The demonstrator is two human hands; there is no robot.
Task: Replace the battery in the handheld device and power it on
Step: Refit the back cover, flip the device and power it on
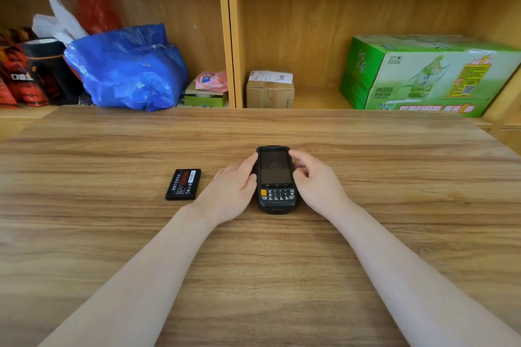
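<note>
A black handheld device (275, 177) lies face up on the wooden table (394, 191), its dark screen toward the far side and its keypad with an orange key toward me. A small green light shows at its top left corner. My left hand (229, 191) rests against the device's left edge, fingers touching its side. My right hand (315, 182) touches the right edge, with the thumb and forefinger at the upper right side. A flat black battery (183, 184) with a printed label lies on the table to the left of my left hand, apart from it.
Behind the table stands a wooden shelf unit. Its left bay holds a blue plastic bag (127, 67), red and black bags (31, 73) and a small green box (205, 98). Its right bay holds a small cardboard parcel (270, 90) and a green drinks carton (423, 76).
</note>
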